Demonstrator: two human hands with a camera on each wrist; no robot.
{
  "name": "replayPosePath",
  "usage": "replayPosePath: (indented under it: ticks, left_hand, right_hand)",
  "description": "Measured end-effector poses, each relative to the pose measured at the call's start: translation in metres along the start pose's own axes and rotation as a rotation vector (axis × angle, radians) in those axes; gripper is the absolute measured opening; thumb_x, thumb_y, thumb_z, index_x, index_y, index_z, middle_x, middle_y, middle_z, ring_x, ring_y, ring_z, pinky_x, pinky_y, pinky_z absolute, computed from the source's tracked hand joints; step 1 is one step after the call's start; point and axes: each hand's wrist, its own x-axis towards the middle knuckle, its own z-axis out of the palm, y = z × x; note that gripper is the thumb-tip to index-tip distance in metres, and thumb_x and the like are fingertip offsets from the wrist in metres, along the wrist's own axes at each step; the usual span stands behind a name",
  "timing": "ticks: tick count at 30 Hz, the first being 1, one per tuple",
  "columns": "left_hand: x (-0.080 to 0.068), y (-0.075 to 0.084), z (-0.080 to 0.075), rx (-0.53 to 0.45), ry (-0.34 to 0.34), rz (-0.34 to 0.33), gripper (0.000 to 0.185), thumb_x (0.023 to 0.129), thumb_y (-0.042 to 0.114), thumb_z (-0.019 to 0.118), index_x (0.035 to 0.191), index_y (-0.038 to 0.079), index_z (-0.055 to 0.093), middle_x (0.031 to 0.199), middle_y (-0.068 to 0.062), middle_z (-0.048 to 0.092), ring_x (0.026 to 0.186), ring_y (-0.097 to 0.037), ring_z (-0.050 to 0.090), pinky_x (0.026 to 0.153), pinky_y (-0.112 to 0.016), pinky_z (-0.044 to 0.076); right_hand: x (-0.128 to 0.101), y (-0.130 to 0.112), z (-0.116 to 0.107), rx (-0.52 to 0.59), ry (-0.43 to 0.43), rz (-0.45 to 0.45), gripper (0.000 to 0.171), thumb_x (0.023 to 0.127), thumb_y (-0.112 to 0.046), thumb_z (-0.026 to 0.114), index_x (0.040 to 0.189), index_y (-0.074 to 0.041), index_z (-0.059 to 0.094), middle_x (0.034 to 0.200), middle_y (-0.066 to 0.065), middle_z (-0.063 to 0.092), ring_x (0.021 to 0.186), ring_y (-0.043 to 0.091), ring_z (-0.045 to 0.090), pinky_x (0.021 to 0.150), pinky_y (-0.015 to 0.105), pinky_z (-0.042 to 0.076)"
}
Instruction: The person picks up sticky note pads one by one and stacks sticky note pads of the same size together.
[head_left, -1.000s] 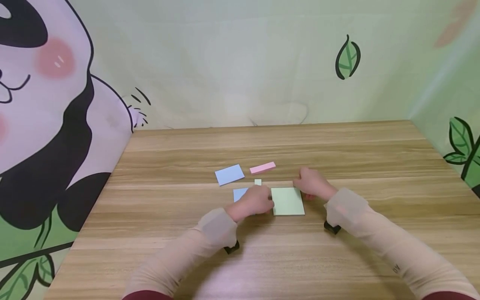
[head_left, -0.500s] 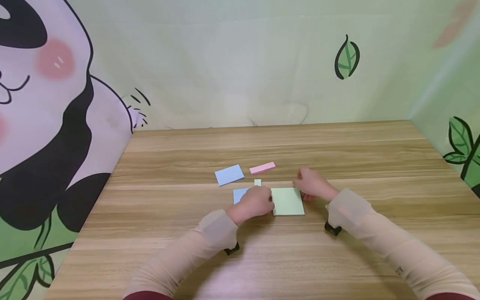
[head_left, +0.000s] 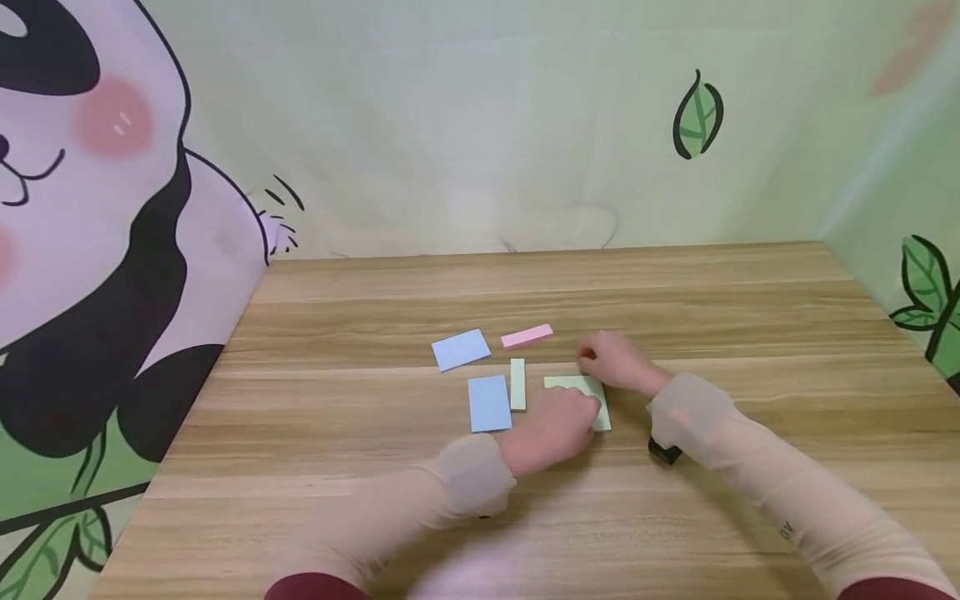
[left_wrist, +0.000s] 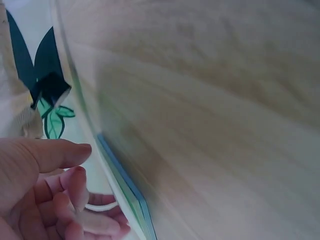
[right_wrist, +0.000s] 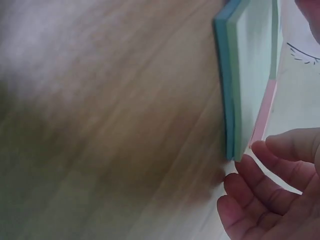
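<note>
A light green square sticky note pad (head_left: 573,382) lies on the table; the right wrist view shows a teal-blue layer under the green pad (right_wrist: 252,70). My left hand (head_left: 555,423) is over this stack and covers much of it from the head camera. Its fingers are loosely bent with nothing between them, and the stack's edge (left_wrist: 125,185) is just beside the fingertips in the left wrist view. At the far right corner is my right hand (head_left: 618,362), fingers relaxed; in its wrist view the fingertips (right_wrist: 245,165) are right at the corner of the stack.
Left of the stack lie a narrow green sticky note strip (head_left: 517,385) and a blue sticky note pad (head_left: 490,403). Another blue pad (head_left: 461,350) and a pink strip (head_left: 527,337) are farther back. A printed cloth backdrop (head_left: 465,125) stands behind the wooden table (head_left: 375,517).
My left hand has moved right from the stack's left edge to over its top, uncovering the blue pad and green strip. My right hand has shifted slightly left.
</note>
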Motion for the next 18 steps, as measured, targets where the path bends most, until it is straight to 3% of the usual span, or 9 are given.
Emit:
replayPosePath:
  ticks: [5,10,18]
  left_hand:
    - [0.005,0.012,0.005,0.121,-0.001,0.018,0.014,0.08,0.022,0.056,0.066,0.02,0.057,0.058,0.007,0.054,0.048,-0.009,0.048,0.037,-0.027,0.038]
    - [0.01,0.02,0.005,0.142,-0.029,0.022,0.013,0.079,0.018,0.056,0.066,0.02,0.056,0.059,0.008,0.054,0.05,-0.009,0.051,0.037,-0.027,0.039]
    - [0.012,0.024,0.007,0.157,0.055,0.052,0.017,0.077,0.015,0.056,0.061,0.02,0.052,0.051,0.01,0.045,0.044,-0.005,0.043,0.034,-0.025,0.035]
  right_hand:
    - [0.002,0.003,0.002,0.003,-0.009,-0.035,0.013,0.08,-0.007,0.053,0.08,-0.003,0.065,0.069,0.004,0.058,0.061,0.013,0.046,0.056,0.023,0.037]
    - [0.003,0.003,0.002,-0.004,-0.031,-0.051,0.015,0.08,-0.009,0.052,0.071,-0.006,0.063,0.059,-0.002,0.05,0.053,0.01,0.039,0.051,0.021,0.033]
    - [0.003,0.001,0.002,-0.004,-0.057,-0.083,0.018,0.081,-0.008,0.052,0.065,-0.006,0.061,0.054,-0.003,0.047,0.051,0.009,0.039,0.052,0.021,0.034]
